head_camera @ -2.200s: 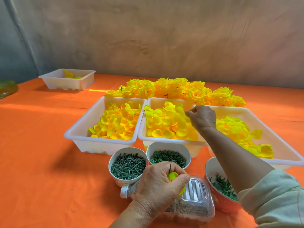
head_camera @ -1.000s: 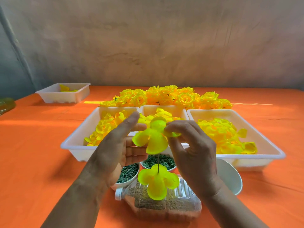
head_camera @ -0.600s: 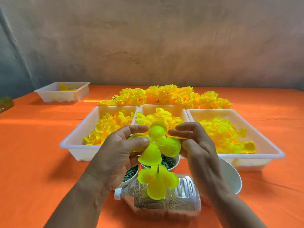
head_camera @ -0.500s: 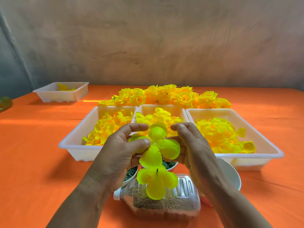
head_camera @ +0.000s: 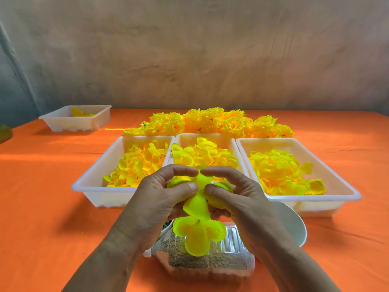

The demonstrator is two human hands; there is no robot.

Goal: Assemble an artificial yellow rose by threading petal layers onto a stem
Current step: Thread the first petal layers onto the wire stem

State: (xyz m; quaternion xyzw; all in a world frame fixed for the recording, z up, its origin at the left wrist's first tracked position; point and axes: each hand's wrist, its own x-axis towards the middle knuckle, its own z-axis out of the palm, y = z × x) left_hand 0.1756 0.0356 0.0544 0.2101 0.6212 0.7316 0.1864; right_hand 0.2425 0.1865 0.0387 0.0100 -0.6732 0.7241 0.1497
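Observation:
A yellow petal layer hangs between my two hands at the centre of the view. My left hand pinches its left side with thumb and forefinger. My right hand pinches its right side the same way, fingertips almost meeting my left. Just below sits a second yellow petal layer over a clear plastic bottle lying on its side with brown grains inside. The stem is hidden behind the petals.
Three white trays hold loose yellow petals: left, middle, right. Finished yellow roses are piled behind them. A small white tray stands far left. A white bowl sits by my right wrist, all on an orange tablecloth.
My right hand brought a petal layer from the middle tray. Both hands then closed on it and lowered it toward the layer above the bottle.

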